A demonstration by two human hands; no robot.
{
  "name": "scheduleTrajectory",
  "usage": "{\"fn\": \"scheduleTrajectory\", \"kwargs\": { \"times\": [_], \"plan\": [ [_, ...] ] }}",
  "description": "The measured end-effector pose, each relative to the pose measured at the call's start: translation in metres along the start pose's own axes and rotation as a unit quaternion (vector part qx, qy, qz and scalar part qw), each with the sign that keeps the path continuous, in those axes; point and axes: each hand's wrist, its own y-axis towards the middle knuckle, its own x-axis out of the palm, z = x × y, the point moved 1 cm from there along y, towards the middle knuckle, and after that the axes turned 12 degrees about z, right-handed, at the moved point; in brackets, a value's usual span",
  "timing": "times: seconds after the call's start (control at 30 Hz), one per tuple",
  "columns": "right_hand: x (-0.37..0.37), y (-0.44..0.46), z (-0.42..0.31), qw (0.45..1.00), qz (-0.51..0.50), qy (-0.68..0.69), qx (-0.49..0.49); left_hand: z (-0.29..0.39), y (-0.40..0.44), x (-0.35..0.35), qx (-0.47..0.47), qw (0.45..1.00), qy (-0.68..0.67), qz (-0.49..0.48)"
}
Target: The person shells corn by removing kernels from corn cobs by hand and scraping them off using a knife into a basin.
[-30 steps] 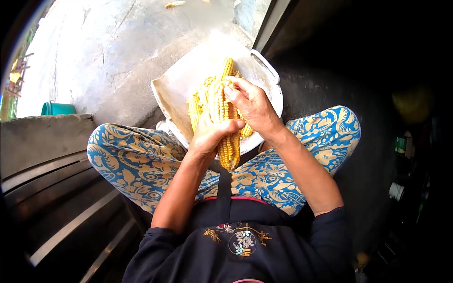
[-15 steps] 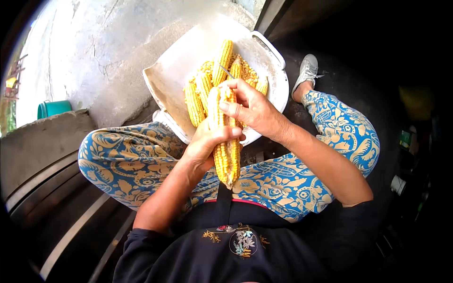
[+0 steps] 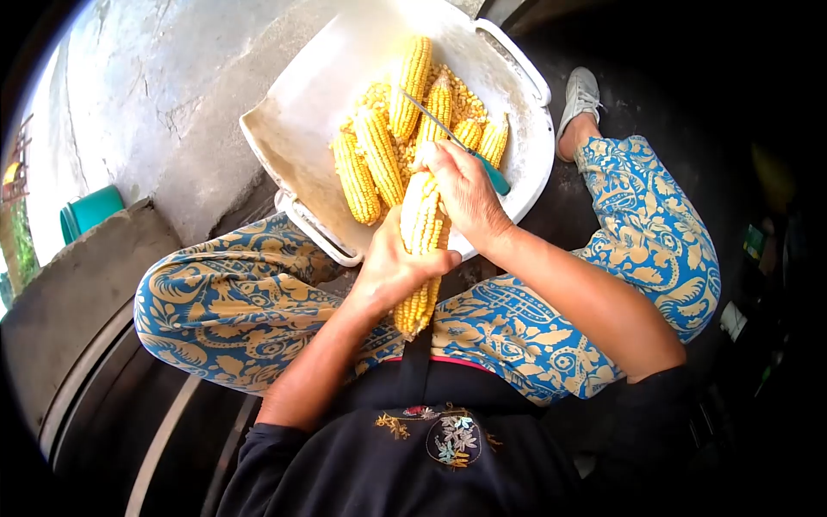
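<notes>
A partly stripped corn cob (image 3: 422, 220) is held lengthwise above my lap, its tip pointing toward me. My left hand (image 3: 392, 267) wraps around its middle, thumb across the kernels. At the cob's far end, my right hand (image 3: 465, 191) is closed, fingers bent over the top. Just beyond lies a thin-bladed tool with a green handle (image 3: 494, 177), resting on the corn in a white plastic tub (image 3: 297, 103). Several whole yellow cobs (image 3: 379, 155) lie there on loose kernels (image 3: 465, 102). My right hand hides part of the tool's near side.
The tub stands between my legs, with a handle (image 3: 514, 56) on its far right rim. A low concrete ledge (image 3: 95, 276) and a teal bucket (image 3: 90, 213) are at left. Patterned trousers (image 3: 233, 302) cover my bent knees. My shoe (image 3: 579, 108) is at right.
My right hand has closed over the far end of the cob, its fingers more curled than before. The view has shifted, and the green tool handle now shows.
</notes>
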Motion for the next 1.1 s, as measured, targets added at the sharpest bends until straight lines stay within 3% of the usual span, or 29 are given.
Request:
{"fn": "scheduleTrajectory", "kwargs": {
  "times": [0.07,0.13,0.17,0.2,0.27,0.53,0.63,0.67,0.73,0.87,0.93,1.1],
  "plan": [
    [0.002,0.0,0.003,0.998,-0.041,0.021,0.045,-0.006,-0.002,-0.006,-0.052,0.998,-0.045,-0.003],
    [0.005,-0.002,-0.006,0.966,-0.049,0.174,0.184,0.012,0.0,-0.016,-0.182,0.951,-0.235,-0.081],
    [0.004,0.0,-0.006,0.951,-0.087,0.202,0.218,0.01,0.0,-0.018,-0.172,0.947,-0.257,-0.086],
    [0.002,0.003,-0.011,0.942,-0.153,0.227,0.195,0.01,0.001,-0.021,-0.167,0.948,-0.259,-0.08],
    [0.001,0.003,-0.016,0.951,-0.171,0.193,0.171,0.01,0.001,-0.023,-0.201,0.923,-0.315,-0.092],
    [0.0,-0.01,-0.019,0.962,-0.146,0.192,0.124,0.011,-0.004,-0.022,-0.214,0.919,-0.318,-0.094],
    [0.001,-0.009,-0.018,0.969,-0.11,0.181,0.127,0.016,-0.004,-0.015,-0.121,0.983,-0.127,-0.059],
    [0.0,-0.008,-0.018,0.972,-0.098,0.171,0.13,0.015,-0.003,-0.015,-0.119,0.983,-0.126,-0.061],
    [-0.002,-0.01,-0.027,0.973,-0.083,0.174,0.123,0.01,-0.001,-0.019,-0.204,0.95,-0.224,-0.071],
    [-0.001,-0.013,-0.031,0.979,-0.151,0.111,0.083,0.013,0.002,-0.02,-0.178,0.941,-0.279,-0.069],
    [0.004,-0.016,-0.024,0.989,-0.117,0.087,-0.023,0.015,0.001,-0.019,-0.142,0.948,-0.276,-0.069],
    [0.001,-0.015,-0.019,0.985,-0.155,0.065,-0.031,0.011,-0.001,-0.021,-0.144,0.949,-0.273,-0.058]
  ]
}}
